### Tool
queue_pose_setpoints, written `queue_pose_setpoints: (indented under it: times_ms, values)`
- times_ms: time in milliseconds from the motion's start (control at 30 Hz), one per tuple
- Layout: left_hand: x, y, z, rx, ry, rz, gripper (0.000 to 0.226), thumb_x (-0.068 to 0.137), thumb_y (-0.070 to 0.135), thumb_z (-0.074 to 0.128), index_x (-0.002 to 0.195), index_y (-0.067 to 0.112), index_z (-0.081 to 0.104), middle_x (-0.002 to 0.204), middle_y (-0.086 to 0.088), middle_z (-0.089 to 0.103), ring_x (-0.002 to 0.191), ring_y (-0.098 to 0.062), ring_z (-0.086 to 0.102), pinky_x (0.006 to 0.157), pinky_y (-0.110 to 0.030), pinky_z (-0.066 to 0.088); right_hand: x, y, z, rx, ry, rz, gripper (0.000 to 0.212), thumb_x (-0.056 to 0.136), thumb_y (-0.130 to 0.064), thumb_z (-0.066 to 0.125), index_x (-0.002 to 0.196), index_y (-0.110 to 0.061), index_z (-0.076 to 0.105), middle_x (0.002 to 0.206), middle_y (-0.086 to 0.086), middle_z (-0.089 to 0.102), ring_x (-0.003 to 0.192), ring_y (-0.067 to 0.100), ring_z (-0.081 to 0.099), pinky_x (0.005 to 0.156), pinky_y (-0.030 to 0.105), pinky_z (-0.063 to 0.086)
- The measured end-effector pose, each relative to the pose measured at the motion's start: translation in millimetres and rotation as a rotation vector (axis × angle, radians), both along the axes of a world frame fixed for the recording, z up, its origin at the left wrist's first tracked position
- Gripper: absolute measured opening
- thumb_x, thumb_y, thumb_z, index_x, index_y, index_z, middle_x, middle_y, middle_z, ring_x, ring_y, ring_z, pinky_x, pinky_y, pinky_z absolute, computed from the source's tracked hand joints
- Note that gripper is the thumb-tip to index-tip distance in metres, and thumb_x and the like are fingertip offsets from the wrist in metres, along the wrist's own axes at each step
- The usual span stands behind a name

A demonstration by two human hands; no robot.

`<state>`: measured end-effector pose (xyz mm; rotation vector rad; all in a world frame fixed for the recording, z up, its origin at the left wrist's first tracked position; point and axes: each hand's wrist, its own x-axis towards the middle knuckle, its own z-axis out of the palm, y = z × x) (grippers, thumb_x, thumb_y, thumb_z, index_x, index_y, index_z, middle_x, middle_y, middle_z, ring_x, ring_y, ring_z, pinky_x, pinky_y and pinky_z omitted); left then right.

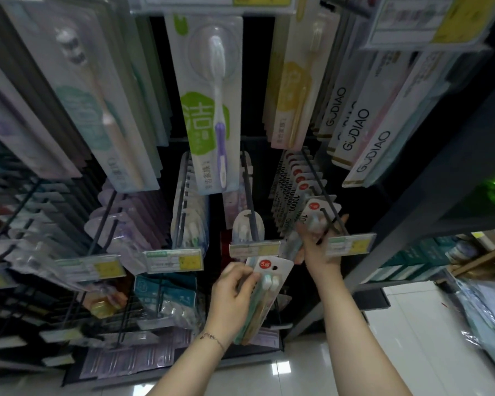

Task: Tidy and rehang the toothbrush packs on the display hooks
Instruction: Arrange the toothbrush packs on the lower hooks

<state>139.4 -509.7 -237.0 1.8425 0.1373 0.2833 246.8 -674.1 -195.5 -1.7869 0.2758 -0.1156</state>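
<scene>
**Threading a pack onto the right-hand hook**

The rehanging step is under way. The right hand (317, 244) pinches a white-carded toothbrush pack with a red dot (316, 208) at the front end of a dark wire display hook (322, 182), just behind the yellow-and-white price label strip (350, 244). Whether its hole is fully on the wire is too blurred to tell. The next move likely calls for sliding it back against the hanging row of matching packs (295, 178). The left hand (232, 295), lower down, curls its fingers around a bundle of similar packs (272, 278), held ready.
</scene>
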Motion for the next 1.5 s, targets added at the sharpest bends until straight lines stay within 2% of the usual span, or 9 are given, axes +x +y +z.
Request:
queue_pose_setpoints:
  times_ms: [67,233,433,567,767,967,1133,1300,1500]
  values:
    - [1,-1,0,0.004,0.005,-0.007,0.014,0.095,0.012,0.066,0.083,0.019,0.068,0.091,0.012,0.059,0.09,-0.01,0.063,0.082,-0.025,0.052,-12,0,-8,0.06,0.053,-0.061,0.112,0.074,-0.064,0.074,0.157,-0.018,0.013,0.156,-0.007,0.028,0.144,0.012,0.027,0.118,0.031,0.02]
    - [5,-8,3,0.017,0.007,-0.046,0.014,0.095,0.011,0.065,0.084,0.02,0.068,0.091,0.017,0.059,0.089,-0.005,0.061,0.079,-0.014,0.047,-40,-3,-15,0.097,-0.051,-0.129,0.051,0.091,-0.027,0.068,0.136,-0.017,0.049,0.135,-0.003,0.056,0.123,0.013,0.053,0.106,0.032,0.04]
    - [13,-26,10,-0.076,0.031,-0.03,0.02,0.094,0.013,0.067,0.083,0.029,0.069,0.092,0.018,0.06,0.093,-0.002,0.062,0.084,-0.02,0.052,-63,-15,-8,0.105,-0.018,0.001,0.009,0.097,-0.018,0.058,0.1,-0.02,0.066,0.081,-0.008,0.07,0.071,0.003,0.064,0.069,0.022,0.05]
    - [18,-39,14,-0.157,0.038,0.011,0.011,0.093,0.015,0.068,0.087,0.022,0.074,0.098,0.012,0.064,0.097,-0.001,0.063,0.093,-0.032,0.054,-77,-20,-8,0.114,0.004,0.08,0.015,0.099,-0.016,0.054,0.092,-0.02,0.067,0.053,-0.015,0.061,0.05,-0.002,0.056,0.054,0.013,0.041]
    - [22,-50,18,-0.175,0.059,-0.019,0.007,0.091,0.02,0.07,0.089,0.025,0.073,0.099,0.007,0.066,0.097,-0.006,0.065,0.095,-0.041,0.054,-86,-21,-5,0.201,0.048,0.091,0.016,0.101,-0.014,0.05,0.096,-0.012,0.064,0.06,-0.002,0.065,0.049,0.018,0.059,0.045,0.02,0.043]
    - [23,-43,30,-0.366,0.074,-0.021,0.005,0.08,0.043,0.072,0.079,0.047,0.076,0.096,0.006,0.075,0.1,-0.009,0.069,0.096,-0.033,0.052,-78,-38,0,0.241,-0.051,-0.103,0.02,0.1,-0.012,0.053,0.087,-0.015,0.068,0.061,0.002,0.06,0.046,0.015,0.047,0.044,0.024,0.04]
    - [24,-33,25,-0.376,0.06,-0.032,0.006,0.086,0.024,0.075,0.086,0.028,0.079,0.096,0.007,0.078,0.102,-0.01,0.071,0.102,-0.041,0.053,-61,-49,10,0.243,-0.064,-0.173,0.023,0.101,-0.005,0.047,0.092,-0.014,0.067,0.061,-0.011,0.064,0.045,0.002,0.049,0.046,0.016,0.04]
    - [24,-28,23,-0.342,0.061,-0.005,0.021,0.085,0.015,0.079,0.087,0.035,0.08,0.1,0.008,0.078,0.107,-0.011,0.07,0.105,-0.043,0.051,-50,-48,15,0.247,-0.018,-0.173,0.032,0.1,0.003,0.041,0.081,-0.015,0.06,0.046,-0.015,0.058,0.04,-0.005,0.051,0.042,0.009,0.038]
    - [23,-26,27,-0.353,0.076,0.011,0.015,0.081,0.014,0.083,0.09,0.025,0.079,0.095,0.011,0.078,0.1,-0.006,0.071,0.099,-0.033,0.052,-46,-49,13,0.271,0.003,-0.179,0.029,0.1,-0.005,0.049,0.085,-0.02,0.069,0.068,-0.012,0.071,0.054,-0.004,0.058,0.048,0.012,0.043]
